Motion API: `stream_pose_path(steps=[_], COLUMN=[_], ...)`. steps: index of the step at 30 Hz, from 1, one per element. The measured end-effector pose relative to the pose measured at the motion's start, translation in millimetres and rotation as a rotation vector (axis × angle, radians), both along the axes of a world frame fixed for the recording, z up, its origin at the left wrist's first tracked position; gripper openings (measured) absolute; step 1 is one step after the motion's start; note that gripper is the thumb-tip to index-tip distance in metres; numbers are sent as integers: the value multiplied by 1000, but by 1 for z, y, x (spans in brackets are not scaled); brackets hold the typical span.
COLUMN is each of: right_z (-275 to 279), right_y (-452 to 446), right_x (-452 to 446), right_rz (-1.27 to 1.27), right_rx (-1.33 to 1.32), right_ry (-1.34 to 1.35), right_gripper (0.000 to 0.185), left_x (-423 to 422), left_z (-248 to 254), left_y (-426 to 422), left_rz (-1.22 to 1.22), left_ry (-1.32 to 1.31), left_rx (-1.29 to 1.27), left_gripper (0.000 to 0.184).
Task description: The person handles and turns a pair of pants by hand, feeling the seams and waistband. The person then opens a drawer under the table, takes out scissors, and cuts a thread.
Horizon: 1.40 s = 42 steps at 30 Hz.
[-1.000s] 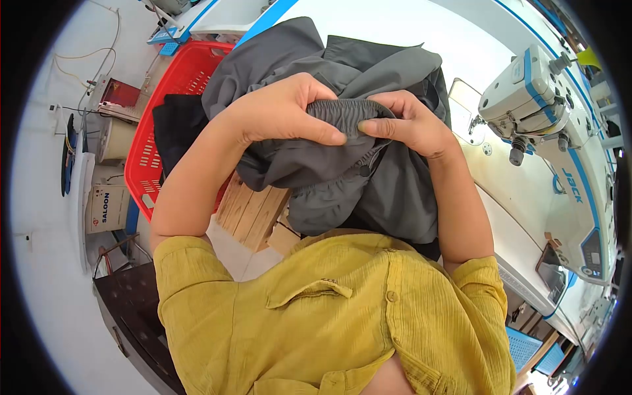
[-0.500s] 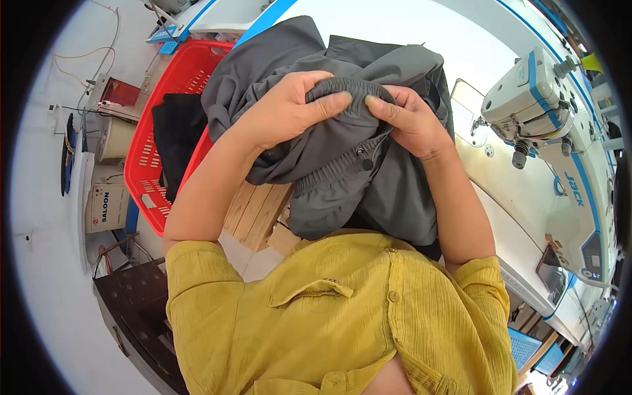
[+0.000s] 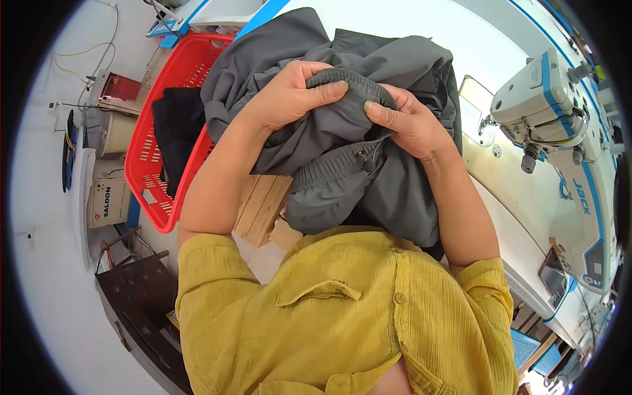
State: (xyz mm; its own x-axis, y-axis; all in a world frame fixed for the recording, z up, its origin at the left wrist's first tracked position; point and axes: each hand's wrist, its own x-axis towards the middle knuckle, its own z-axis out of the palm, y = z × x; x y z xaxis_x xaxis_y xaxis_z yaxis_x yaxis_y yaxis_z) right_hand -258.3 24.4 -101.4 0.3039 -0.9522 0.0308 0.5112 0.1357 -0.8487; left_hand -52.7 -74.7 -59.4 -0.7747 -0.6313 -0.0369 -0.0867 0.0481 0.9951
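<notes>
A dark grey garment [image 3: 408, 191] lies bunched in front of my body and over the table edge. My left hand [image 3: 296, 95] pinches its gathered elastic edge [image 3: 359, 85] between thumb and fingers. To the right, my right hand [image 3: 408, 122] grips the same edge, its thumb on the near side and its fingers mostly behind the cloth. A short stretch of elastic spans the space between the two thumbs. Below my hands, a second gathered band [image 3: 329, 164] of the garment shows a small dark cord stopper [image 3: 368, 166].
A white sewing machine [image 3: 546, 99] stands on the table [image 3: 487, 168] at the right. At the left is a red basket [image 3: 141, 191] with black cloth [image 3: 178, 131] inside. Beyond it are a cardboard box [image 3: 108, 203] and a dark cabinet [image 3: 141, 303]. A wooden surface [image 3: 262, 207] shows below the garment.
Both hands have risen slightly with the elastic edge, and the thumbs are farther apart. The edge has turned from bunched folds to a smoother curve. The left forearm has shifted right.
</notes>
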Motion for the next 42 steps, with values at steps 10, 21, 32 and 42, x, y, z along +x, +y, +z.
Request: stream_pose_path(steps=[10,21,32,42], right_z=[-6,-1,2,5], right_y=[-2,0,0,-1], right_x=[-6,-11,-12,-12], right_rz=[62,79,39,-10], right_rx=[3,-24,-31,-14], right_ry=[-32,-13,107,181], right_gripper=[26,24,19,14], left_x=[-1,1,4,-1], left_z=[4,2,0,-3], left_y=[2,0,-8,-27], left_rz=[-14,-2,10,40], left_ry=[21,43,30,32], left_rx=[53,45,5,-47], left_gripper=[14,16,14,13])
